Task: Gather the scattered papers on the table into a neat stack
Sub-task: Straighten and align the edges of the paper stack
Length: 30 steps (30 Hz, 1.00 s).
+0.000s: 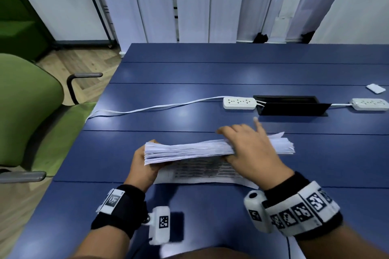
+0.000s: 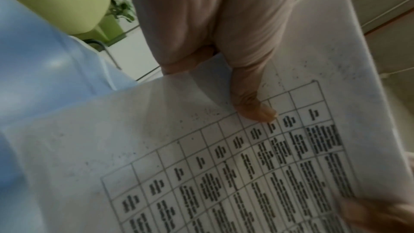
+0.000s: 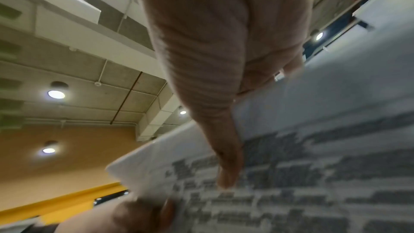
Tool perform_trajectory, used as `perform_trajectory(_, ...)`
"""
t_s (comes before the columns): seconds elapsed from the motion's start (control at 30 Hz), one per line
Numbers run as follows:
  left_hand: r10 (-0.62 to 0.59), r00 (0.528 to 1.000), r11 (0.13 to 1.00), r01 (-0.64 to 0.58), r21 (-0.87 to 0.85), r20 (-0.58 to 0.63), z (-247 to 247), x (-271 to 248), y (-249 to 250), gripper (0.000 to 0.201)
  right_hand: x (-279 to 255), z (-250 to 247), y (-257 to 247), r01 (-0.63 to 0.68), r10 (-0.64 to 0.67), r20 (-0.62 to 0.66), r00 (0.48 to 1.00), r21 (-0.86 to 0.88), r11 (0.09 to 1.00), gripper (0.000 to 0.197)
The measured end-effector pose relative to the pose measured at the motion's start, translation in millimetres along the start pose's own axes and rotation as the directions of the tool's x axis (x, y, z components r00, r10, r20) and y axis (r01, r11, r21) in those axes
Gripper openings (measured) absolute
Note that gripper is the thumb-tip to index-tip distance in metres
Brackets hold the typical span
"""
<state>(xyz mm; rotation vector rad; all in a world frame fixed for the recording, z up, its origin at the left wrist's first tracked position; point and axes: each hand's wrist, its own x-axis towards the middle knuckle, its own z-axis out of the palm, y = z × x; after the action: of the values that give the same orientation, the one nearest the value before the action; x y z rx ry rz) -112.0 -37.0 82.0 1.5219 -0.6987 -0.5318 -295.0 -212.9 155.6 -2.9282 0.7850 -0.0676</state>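
Observation:
A thick stack of white papers [image 1: 189,150] stands on edge, tilted, above the blue table [image 1: 189,73], its printed front sheet facing me. My left hand [image 1: 142,164] grips the stack's left end, thumb on the printed table sheet [image 2: 224,166]. My right hand [image 1: 246,149] holds the stack right of the middle, fingers over the top edge, thumb on the near face, index finger lifted. In the right wrist view the thumb lies on the blurred printed sheet [image 3: 313,166]. The stack's right end [image 1: 282,145] fans out unevenly.
Two white power strips [image 1: 239,102] [image 1: 370,104] lie beyond the stack beside a black cable hatch [image 1: 292,105], with a white cable [image 1: 147,109] running left off the table. A small white item [image 1: 376,88] lies far right. A green chair [image 1: 31,111] stands at the left.

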Motion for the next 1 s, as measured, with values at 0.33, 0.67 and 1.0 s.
perform_trajectory(0.33, 0.051, 0.887, 0.999, -0.053, 0.009, -0.458, -14, 9, 16, 0.086, 11, 4, 2, -0.004, 0.285, -0.212, 0.935, 0.796, 0.606, 0.037)
perform_trajectory(0.67, -0.018, 0.994, 0.968, -0.011, -0.252, -0.110, 31, 13, 44, 0.053, 1, 45, 16, 0.124, 0.425, -0.023, 0.905, 0.970, -0.210, 0.062)
perform_trajectory(1.0, -0.029, 0.995, 0.966, 0.003, -0.260, -0.096, 41, 12, 21, 0.052, -5, 55, 17, 0.084, 0.486, -0.115, 0.867, 0.993, 0.085, 0.079)
